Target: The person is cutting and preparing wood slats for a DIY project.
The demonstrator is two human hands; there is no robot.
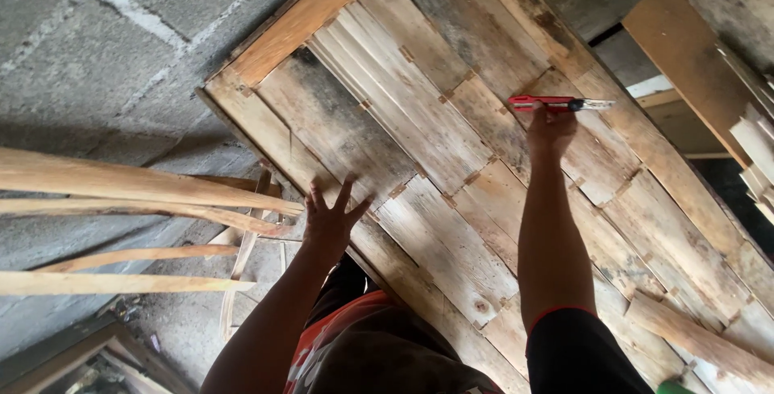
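Wooden panel leans on the block wall. Right hand clamped on a red utility knife near the panel's upper edge. Left hand, fingers spread, presses its lower-left edge beside loose strips.

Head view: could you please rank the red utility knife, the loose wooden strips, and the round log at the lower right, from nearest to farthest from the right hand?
1. Red utility knife: held in the right hand, at the panel's upper middle.
2. Round log: lower right, lying on the panel's edge.
3. Loose wooden strips: far left, beyond the left hand.
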